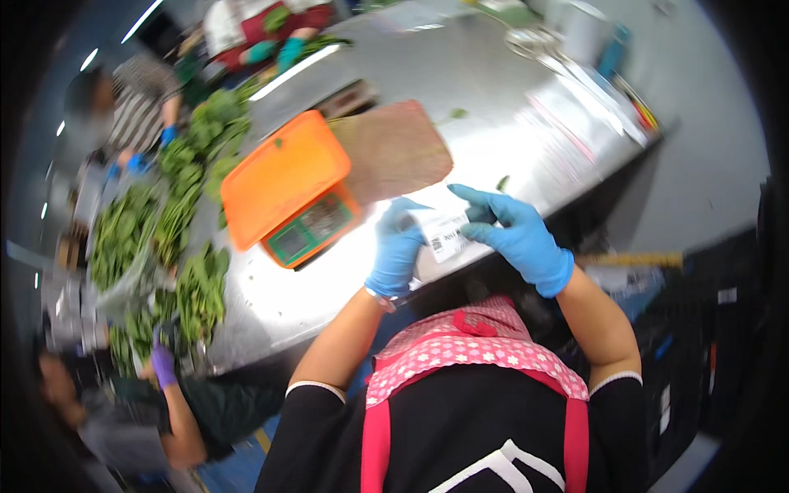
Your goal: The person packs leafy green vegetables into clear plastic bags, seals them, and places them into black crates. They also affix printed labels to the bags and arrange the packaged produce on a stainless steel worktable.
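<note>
My left hand [397, 249], in a blue glove, grips a clear plastic bag [425, 268] at the near edge of the steel table. A white label [447, 244] with a barcode and writing lies against the bag, between my hands. My right hand [524, 237], also gloved in blue, is at the label's right side. Its thumb tip is by the label's edge, and its index finger stretches out above. Blur and glare hide whether the right fingers pinch anything. Left of my hands stands a weighing scale [314, 228] with an orange pan [286, 175].
Beyond the scale lies a brownish mat [394, 148]. Flat plastic bags [564, 132] rest on the steel table [468, 68] at right. Leafy greens [200, 289] line its left side, where gloved co-workers stand. A white container [585, 34] stands at the far right corner.
</note>
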Action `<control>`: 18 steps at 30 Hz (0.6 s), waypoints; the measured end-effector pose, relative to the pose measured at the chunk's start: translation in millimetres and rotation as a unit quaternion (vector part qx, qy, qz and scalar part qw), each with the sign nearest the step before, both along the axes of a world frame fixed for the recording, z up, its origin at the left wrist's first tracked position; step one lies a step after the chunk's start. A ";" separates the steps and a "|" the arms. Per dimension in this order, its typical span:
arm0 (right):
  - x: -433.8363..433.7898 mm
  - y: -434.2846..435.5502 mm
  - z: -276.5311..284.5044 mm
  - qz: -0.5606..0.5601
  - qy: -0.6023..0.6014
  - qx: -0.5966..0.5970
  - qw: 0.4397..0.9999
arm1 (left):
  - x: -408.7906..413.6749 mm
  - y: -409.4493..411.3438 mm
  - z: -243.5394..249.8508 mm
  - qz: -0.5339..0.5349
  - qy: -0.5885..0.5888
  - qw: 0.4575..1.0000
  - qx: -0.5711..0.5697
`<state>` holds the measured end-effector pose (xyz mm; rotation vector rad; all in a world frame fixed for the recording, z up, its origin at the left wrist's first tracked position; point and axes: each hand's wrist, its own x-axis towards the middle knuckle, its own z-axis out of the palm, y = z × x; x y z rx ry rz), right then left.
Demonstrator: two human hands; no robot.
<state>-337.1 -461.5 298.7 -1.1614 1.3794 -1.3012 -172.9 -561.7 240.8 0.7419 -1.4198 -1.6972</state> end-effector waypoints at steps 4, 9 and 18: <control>41.0 -34.6 -22.7 0.067 0.047 -0.026 0.996 | 42.8 -3.3 -42.8 0.181 -0.021 0.970 -0.159; 40.8 -55.0 -65.2 0.123 -0.019 0.010 0.992 | 58.9 5.0 -16.3 0.101 0.073 0.988 -0.096; 25.8 -86.0 -64.4 0.216 0.066 -0.127 0.966 | 51.6 14.0 -34.1 0.235 -0.094 0.957 -0.141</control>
